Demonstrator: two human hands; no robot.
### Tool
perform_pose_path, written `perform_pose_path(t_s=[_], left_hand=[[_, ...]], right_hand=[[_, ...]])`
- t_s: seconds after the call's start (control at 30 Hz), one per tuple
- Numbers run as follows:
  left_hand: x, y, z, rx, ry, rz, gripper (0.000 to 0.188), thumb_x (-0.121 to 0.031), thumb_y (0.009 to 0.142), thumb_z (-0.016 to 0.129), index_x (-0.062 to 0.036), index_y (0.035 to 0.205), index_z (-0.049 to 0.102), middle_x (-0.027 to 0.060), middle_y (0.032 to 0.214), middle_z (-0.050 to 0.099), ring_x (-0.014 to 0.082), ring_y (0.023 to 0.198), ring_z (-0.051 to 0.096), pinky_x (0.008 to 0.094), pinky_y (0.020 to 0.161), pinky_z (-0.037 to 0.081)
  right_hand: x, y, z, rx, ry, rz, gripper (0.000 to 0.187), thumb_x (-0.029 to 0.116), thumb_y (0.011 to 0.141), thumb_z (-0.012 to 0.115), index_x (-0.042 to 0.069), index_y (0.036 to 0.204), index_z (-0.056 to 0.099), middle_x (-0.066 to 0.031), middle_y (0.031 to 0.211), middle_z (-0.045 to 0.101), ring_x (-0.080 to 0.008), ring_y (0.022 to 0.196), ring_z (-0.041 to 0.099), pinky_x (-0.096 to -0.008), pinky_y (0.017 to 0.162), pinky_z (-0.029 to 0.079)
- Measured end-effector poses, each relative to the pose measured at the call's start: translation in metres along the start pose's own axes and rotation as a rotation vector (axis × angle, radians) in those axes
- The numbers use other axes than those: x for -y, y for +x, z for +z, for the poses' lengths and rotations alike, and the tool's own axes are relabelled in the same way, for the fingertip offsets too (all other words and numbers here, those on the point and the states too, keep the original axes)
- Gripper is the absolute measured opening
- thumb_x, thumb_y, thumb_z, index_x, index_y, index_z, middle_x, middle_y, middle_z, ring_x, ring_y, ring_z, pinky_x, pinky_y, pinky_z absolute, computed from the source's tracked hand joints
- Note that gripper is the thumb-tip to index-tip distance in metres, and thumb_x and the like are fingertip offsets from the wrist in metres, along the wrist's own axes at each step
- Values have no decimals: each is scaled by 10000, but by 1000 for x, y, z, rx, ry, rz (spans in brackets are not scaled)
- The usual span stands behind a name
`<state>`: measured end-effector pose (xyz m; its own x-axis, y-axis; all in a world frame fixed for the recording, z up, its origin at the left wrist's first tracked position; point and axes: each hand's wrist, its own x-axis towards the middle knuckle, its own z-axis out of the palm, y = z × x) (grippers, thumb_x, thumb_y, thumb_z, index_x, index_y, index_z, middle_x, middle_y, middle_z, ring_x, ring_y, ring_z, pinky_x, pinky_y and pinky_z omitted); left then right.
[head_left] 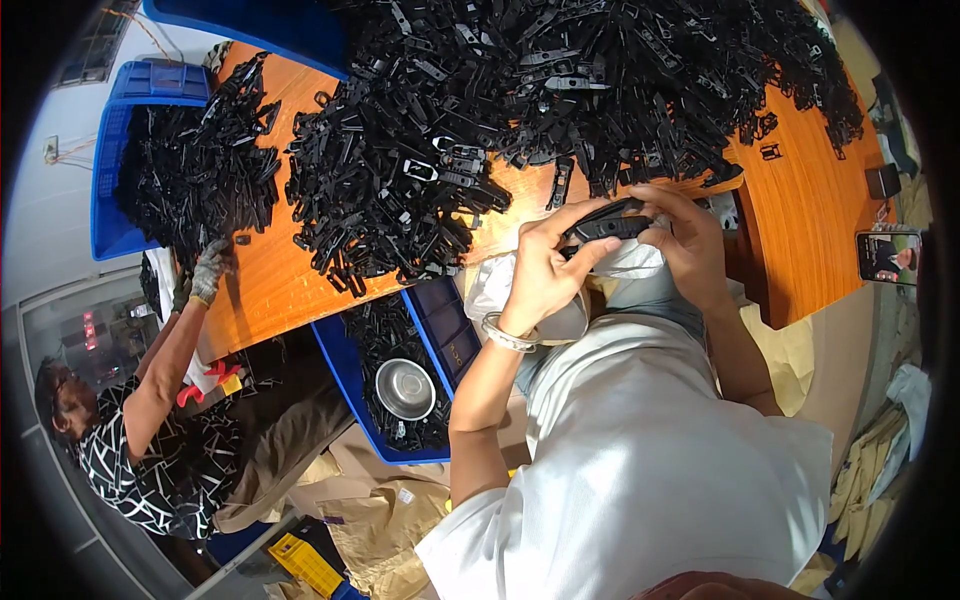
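Gripping one black plastic clip (607,226) between them, both hands are closed on it just above the near edge of the orange desk (800,230). The left hand (540,275) pinches its near end with thumb and fingers, and the right hand (685,240) curls over the far end. A white cloth bag (520,290) sits directly under the hands, on the person's lap. Beyond them a large heap of black parts (520,90) covers most of the desk. A blue crate (440,330) with more parts and a steel bowl (404,388) stands below the desk edge to the left. Farther left, a co-worker's gloved hand (208,268) reaches toward a smaller pile. The clip looks slim and slick, so a twisting squeeze could likely flick it from the fingers into the heap or down to the floor.
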<state>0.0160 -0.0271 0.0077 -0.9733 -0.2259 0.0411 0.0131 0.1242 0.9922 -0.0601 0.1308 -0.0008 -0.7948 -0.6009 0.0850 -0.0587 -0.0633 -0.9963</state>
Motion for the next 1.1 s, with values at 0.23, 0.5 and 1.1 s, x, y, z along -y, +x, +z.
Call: perform_pose_path(t_s=[0.23, 0.5, 1.1], left_hand=[[4, -6, -2, -7, -30, 9, 317, -56, 683, 667, 8, 982, 583, 109, 894, 615, 134, 798, 577, 232, 711, 438], [12, 14, -58, -205, 564, 212, 113, -53, 734, 558, 13, 817, 597, 125, 809, 595, 262, 742, 576, 311, 679, 460], [19, 55, -107, -468, 637, 45, 138, -12, 691, 607, 14, 794, 520, 80, 663, 561, 145, 516, 514, 253, 511, 426]], right_hand=[[-2, 0, 2, -35, 5, -35, 286, -14, 716, 612, -10, 999, 570, -42, 899, 551, -78, 750, 504, -200, 698, 411], [-10, -2, 4, 83, -240, 89, 201, -28, 725, 564, -5, 920, 604, -47, 776, 548, -86, 684, 504, -199, 637, 419], [-43, 6, -122, -728, -1042, -166, 137, 66, 812, 506, 15, 900, 598, -86, 834, 597, -210, 771, 570, -270, 689, 435]])
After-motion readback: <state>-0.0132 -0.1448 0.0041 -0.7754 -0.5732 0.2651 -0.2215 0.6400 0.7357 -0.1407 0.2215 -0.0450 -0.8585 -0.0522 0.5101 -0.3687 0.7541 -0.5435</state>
